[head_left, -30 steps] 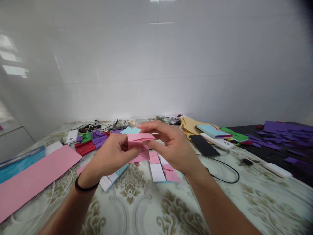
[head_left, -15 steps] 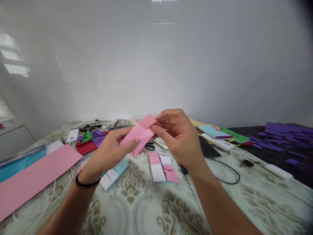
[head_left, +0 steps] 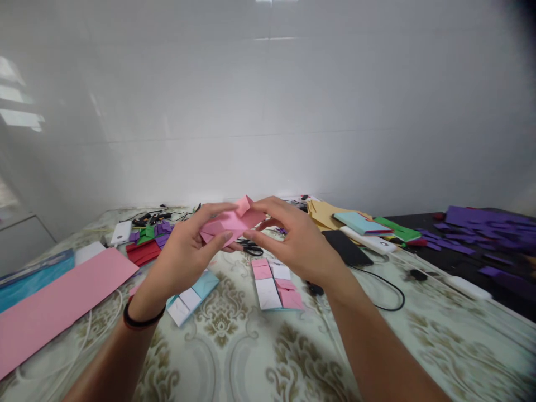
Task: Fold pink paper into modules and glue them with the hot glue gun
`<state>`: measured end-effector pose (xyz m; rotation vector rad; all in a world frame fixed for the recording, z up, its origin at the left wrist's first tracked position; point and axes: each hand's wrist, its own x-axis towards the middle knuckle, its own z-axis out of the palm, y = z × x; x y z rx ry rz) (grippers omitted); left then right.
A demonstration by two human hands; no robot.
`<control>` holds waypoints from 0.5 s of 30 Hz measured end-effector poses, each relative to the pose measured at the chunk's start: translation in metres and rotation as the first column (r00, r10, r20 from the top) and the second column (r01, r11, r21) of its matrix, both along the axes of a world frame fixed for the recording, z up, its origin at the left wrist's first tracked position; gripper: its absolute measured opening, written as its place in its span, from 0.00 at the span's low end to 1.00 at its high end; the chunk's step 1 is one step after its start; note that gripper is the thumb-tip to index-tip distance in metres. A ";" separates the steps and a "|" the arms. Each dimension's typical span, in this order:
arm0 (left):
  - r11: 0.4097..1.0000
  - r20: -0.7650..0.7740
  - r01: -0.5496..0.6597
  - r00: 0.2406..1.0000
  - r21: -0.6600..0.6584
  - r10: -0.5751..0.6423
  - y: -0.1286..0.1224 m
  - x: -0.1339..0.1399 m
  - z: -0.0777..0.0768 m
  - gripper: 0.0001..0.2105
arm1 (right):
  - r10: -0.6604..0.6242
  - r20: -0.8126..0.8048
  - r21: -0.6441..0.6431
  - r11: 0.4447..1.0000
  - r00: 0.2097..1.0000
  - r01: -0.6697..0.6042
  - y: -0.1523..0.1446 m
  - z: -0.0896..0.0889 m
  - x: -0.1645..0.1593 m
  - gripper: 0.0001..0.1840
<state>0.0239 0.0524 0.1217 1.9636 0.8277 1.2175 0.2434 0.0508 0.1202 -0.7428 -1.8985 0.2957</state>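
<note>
A folded piece of pink paper (head_left: 229,223) is held up between both hands above the table, its folds partly spread and a small flap standing up at the top. My left hand (head_left: 189,245) pinches its left end between thumb and fingers; a dark band circles that wrist. My right hand (head_left: 295,237) grips the right end, thumb below and fingers above. Below lies a folded paper piece in pink and white squares (head_left: 268,296). Another in light blue and white (head_left: 186,304) sits partly behind my left wrist.
A long pink paper strip (head_left: 62,301) lies at left. Black-handled scissors (head_left: 251,247) rest behind the hands. To the right are a black phone (head_left: 347,248), a white power strip (head_left: 371,240), cables, and purple paper pieces (head_left: 489,229) on a dark surface. Red folded paper (head_left: 143,253) lies back left.
The pink paper has turned from slanted to nearly level and its folds have spread apart. My right hand has shifted slightly left and now grips the right end more fully.
</note>
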 end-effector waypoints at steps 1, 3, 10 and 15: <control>1.000 -0.027 -0.014 1.000 0.019 0.015 0.000 -0.001 0.000 0.16 | -0.016 0.000 0.004 1.000 1.000 0.016 0.000 0.000 0.001 0.11; 0.999 -0.058 -0.037 0.998 0.039 0.039 0.000 -0.002 0.001 0.12 | -0.044 -0.023 0.002 0.999 0.999 0.045 0.000 0.000 0.002 0.08; 0.999 0.097 0.030 0.995 -0.043 -0.026 -0.005 0.000 0.006 0.13 | 0.104 -0.151 -0.163 0.978 0.983 -0.128 -0.002 0.003 0.006 0.11; 0.998 0.018 -0.031 0.999 0.048 0.031 -0.001 -0.003 0.004 0.11 | 0.095 -0.105 -0.238 0.964 0.990 -0.118 -0.003 0.003 0.004 0.08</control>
